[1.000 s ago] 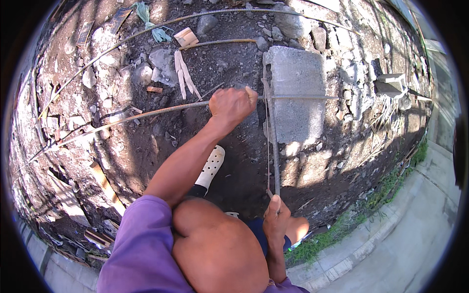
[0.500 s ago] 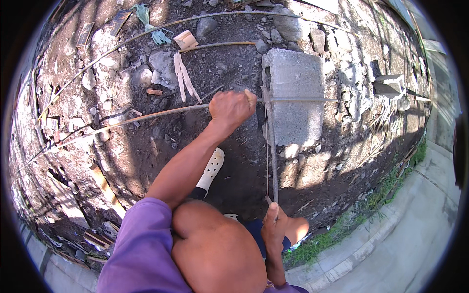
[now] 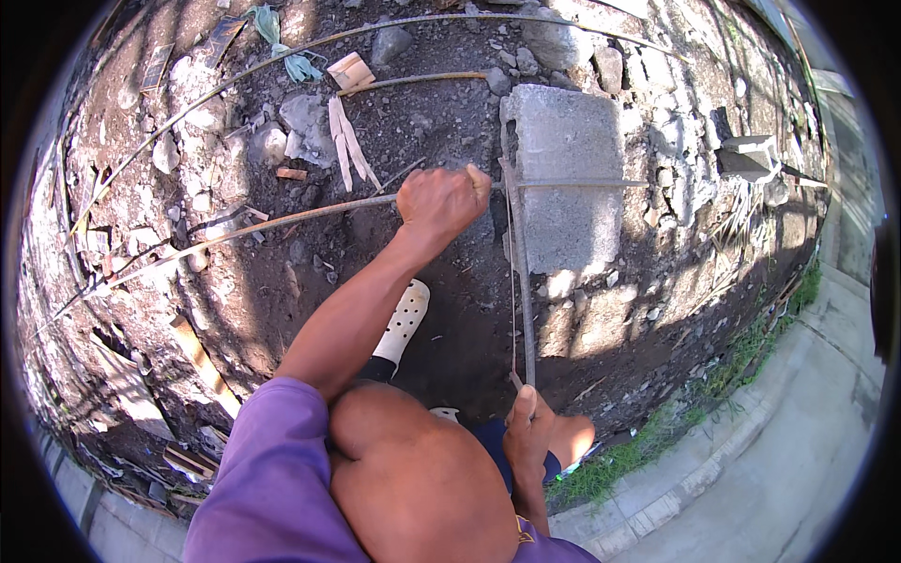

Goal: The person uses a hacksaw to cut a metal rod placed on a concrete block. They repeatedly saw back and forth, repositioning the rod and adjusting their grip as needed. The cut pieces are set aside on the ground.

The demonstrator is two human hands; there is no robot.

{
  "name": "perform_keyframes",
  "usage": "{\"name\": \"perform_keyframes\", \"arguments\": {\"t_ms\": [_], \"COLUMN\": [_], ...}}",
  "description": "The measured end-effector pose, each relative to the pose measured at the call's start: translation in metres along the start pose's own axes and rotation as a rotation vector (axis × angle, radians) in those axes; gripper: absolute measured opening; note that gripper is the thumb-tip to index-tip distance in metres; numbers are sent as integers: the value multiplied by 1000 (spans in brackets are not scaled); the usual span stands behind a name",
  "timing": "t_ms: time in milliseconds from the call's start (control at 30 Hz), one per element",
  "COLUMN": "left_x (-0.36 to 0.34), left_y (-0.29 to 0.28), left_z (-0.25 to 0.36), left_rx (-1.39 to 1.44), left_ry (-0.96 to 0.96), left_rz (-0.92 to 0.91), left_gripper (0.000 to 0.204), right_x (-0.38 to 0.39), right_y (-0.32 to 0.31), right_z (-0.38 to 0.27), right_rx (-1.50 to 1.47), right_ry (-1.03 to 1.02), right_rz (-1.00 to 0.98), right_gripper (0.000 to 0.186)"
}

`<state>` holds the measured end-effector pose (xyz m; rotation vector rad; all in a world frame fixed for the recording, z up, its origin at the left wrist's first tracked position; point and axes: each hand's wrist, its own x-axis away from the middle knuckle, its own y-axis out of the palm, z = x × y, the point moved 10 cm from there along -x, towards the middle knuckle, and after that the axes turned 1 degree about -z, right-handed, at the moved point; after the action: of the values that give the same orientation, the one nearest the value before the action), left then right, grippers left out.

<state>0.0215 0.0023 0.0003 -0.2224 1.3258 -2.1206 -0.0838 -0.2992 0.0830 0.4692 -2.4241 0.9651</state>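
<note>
My left hand (image 3: 437,206) is closed in a fist around a long, thin metal rod (image 3: 314,215), which looks like rebar. To the right of that fist, the rod's end lies across a grey concrete block (image 3: 574,131). My right hand (image 3: 527,430), lower down beside my leg, grips a hacksaw (image 3: 526,291) with a slim bow frame and a narrow blade. Pointing away from me, the hacksaw crosses the rod at the block's left edge. Whether the blade's teeth touch the rod is too small to tell.
My foot in a white perforated clog (image 3: 407,319) stands on the dirt below the rod. Another long rod (image 3: 347,40) arcs across the far side. Stones, wood scraps (image 3: 349,145) and a hollow block piece (image 3: 751,159) lie around. A concrete path (image 3: 732,479) borders the right.
The whole view has shifted slightly, with the ground and block a little higher in the picture. Both hands keep their grips; the hacksaw still lies across the rod.
</note>
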Motion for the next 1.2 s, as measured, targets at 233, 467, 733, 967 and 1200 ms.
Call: {"name": "perform_keyframes", "arguments": {"t_ms": [233, 467, 733, 967, 1200], "left_x": [-13, -6, -7, -5, -1], "left_y": [-4, 7, -8, -2, -2], "left_z": [-4, -5, 2, 1, -1], "left_rx": [-32, -8, -20, -20, 27], "left_ry": [-61, -33, 16, 4, 17], "left_rz": [-103, -91, -4, -24, -4], "left_gripper": [56, 55, 53, 54, 51], "right_x": [-147, -9, -133, -23, -75], "right_y": [52, 5, 44, 12, 28], "right_z": [-109, 23, -100, 10, -50], "right_rx": [92, 44, 120, 32, 57], "right_ry": [-359, -10, -268, -68, -198], "right_rz": [125, 24, 90, 81, 113], "right_gripper": [61, 55, 63, 56, 63]}}
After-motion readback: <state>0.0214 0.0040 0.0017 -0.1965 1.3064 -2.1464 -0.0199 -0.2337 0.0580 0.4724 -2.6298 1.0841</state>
